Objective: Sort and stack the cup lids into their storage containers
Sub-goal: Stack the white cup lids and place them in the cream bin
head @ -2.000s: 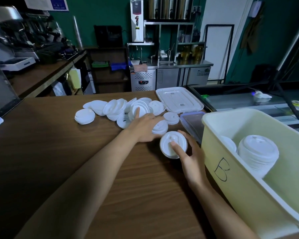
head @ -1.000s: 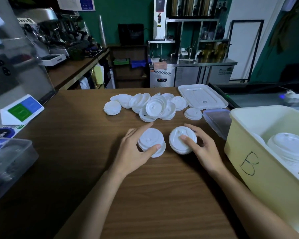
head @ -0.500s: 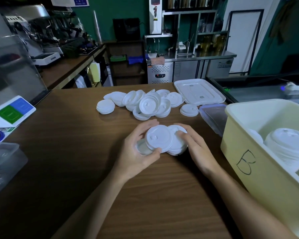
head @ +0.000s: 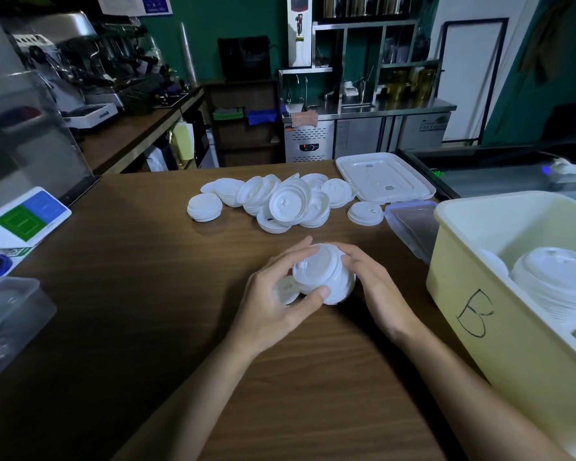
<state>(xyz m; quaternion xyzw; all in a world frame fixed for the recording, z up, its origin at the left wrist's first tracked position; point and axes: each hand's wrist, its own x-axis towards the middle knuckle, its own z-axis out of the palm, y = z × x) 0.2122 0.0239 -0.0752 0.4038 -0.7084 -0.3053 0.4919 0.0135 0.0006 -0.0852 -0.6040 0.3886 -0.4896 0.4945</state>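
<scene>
A short stack of white cup lids [head: 323, 274] sits between both hands at the middle of the wooden counter [head: 130, 311]. My left hand [head: 273, 301] curls round its left side, thumb on the near edge. My right hand [head: 376, 291] cups its right side with bent fingers. One more lid [head: 286, 291] lies partly under my left fingers. A loose pile of white lids [head: 273, 201] lies farther back. At the right stands a pale yellow bin marked "B" [head: 473, 311], with a tall stack of lids [head: 559, 284] inside it.
A white rectangular container lid [head: 384, 178] lies behind the pile, and a clear tub with a blue rim [head: 413, 227] sits against the bin. A clear plastic container [head: 10, 314] and a green-and-blue card stand [head: 27, 216] occupy the counter's left edge.
My left hand has brought its small stack of lids over and onto the stack under my right hand. Both hands have closed in round the merged stack.
</scene>
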